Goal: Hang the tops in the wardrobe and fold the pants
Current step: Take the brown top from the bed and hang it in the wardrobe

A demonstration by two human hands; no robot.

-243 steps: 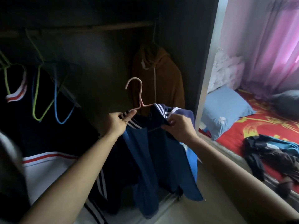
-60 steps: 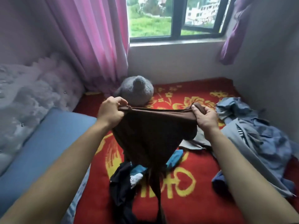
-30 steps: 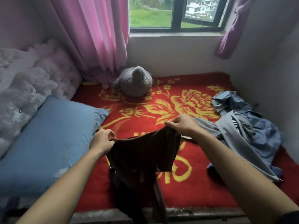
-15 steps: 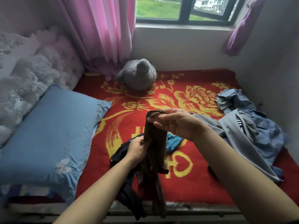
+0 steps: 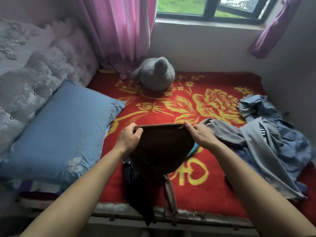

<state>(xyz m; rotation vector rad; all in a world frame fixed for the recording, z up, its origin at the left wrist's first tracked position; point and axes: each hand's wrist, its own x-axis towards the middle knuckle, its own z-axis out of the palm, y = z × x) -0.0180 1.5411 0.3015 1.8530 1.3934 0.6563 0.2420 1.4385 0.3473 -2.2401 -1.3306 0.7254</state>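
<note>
Pants (image 5: pixel 160 151), brown, are held up by the waistband between both hands, above a red blanket (image 5: pixel 196 192). The waistband's left end is gripped by the left hand (image 5: pixel 129 139), whose fingers (image 5: pixel 136 132) are curled over the fabric edge. Its right end is pinched by the right hand (image 5: pixel 202 135) between the thumb and curled fingers. The band is stretched taut from one set of fingers to the other. The rest of the cloth hangs below them, and the legs trail over the bed's near edge.

Below the left fingers, a dark garment (image 5: pixel 128 175) is partly covered by the pants. Just right of the right fingers, a pile of grey and blue clothes (image 5: pixel 266 142) is spread on the blanket; whether its nearest fold touches the hand cannot be told. Well to the left of the left fingers, a blue pillow (image 5: pixel 59 134) is laid. Beyond the fingers, a grey plush (image 5: pixel 155 76) is set at the blanket's far edge, under a pink curtain (image 5: pixel 119 28) and a window (image 5: pixel 208 7).
</note>
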